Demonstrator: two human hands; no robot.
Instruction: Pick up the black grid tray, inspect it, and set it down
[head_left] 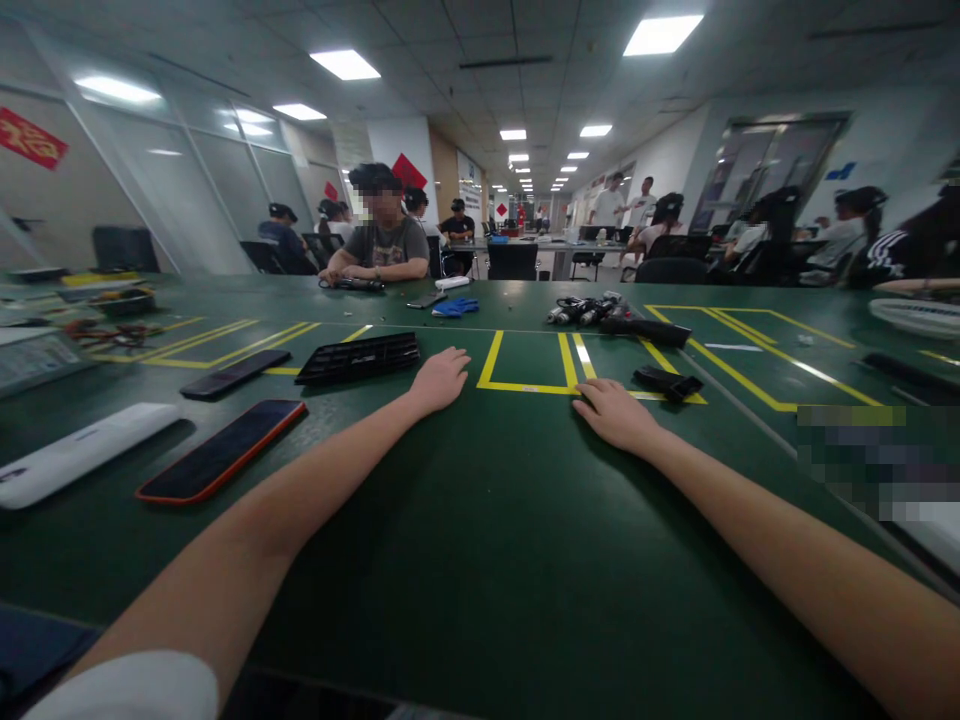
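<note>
My left hand (442,379) lies flat on the green table (480,540), fingers stretched forward and holding nothing. Just left of it is a black slatted plastic piece that looks like an air vent (358,358). My right hand (616,413) also rests on the table with its fingers extended, their tips at a yellow tape line (525,388). To its right lies a small black part (669,383) whose kind I cannot make out. Beyond the right hand sits a bundle of black cables and metallic parts (589,308), with a long black piece (646,331) beside it.
On the left are an orange-edged phone (225,452), a dark phone-like slab (236,374) and a long white device (82,450). Blue gloves (455,308) lie farther back. A person (386,230) sits across the table. More yellow tape outlines mark the right side.
</note>
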